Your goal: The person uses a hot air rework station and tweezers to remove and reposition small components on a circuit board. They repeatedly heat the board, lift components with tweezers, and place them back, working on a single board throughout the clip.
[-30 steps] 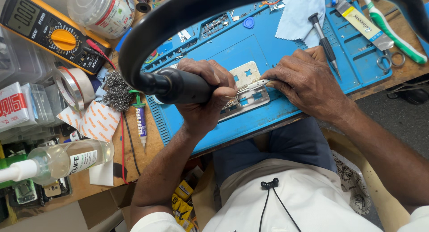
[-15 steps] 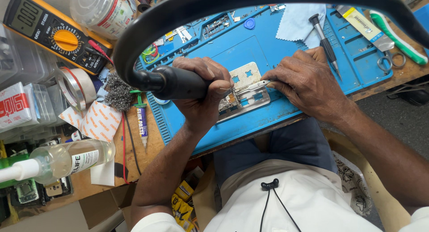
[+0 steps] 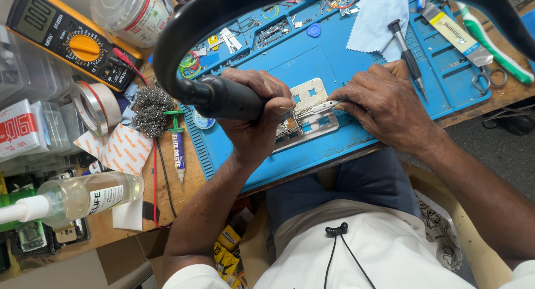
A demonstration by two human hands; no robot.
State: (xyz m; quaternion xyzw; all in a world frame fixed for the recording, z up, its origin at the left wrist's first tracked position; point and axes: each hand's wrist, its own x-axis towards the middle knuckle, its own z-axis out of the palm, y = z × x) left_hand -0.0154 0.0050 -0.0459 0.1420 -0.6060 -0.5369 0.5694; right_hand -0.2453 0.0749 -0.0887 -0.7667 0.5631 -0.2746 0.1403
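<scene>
1. Left hand (image 3: 256,113) wraps black hot-air handle (image 3: 223,97); stiff, hose-tethered, so grip mid-barrel.
2. Right hand (image 3: 384,108) pinches tweezers (image 3: 320,106) closed over circuit board (image 3: 290,127).
3. Board: light, fragile, clamped in metal holder (image 3: 312,113) on blue mat (image 3: 312,49); handle by edges only.

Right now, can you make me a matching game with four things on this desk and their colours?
Things:
1. work mat
2. multimeter
3. steel wool ball
4. hot-air tool handle

Colours:
A. black
B. grey
C. blue
D. yellow and black

Pairs: 1-C, 2-D, 3-B, 4-A. The left hand grips the handle; the right hand holds tweezers.
</scene>
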